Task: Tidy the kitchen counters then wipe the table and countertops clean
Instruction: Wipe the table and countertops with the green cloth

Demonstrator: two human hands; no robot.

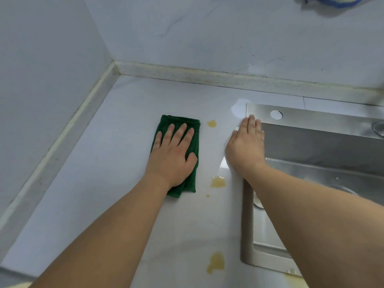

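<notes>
Two bare forearms, left hand (172, 154) and right hand (246, 146) ungloved, fingernails short

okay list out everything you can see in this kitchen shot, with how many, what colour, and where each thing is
cloth: one, green, folded, flat on the countertop left of the sink
spills: three yellowish patches plus a small speck, on the countertop between cloth and sink
countertop: one, pale marbled white, running into the wall corner
sink: one, steel, set into the countertop at right, with a round hole in its back ledge
blue cloth: one, blue with some yellow, top right edge, mostly cut off
walls: two, pale, meeting at the corner
left hand: one, fingers straight, pressing on the green cloth
right hand: one, fingers straight, resting on the sink's left edge
</notes>
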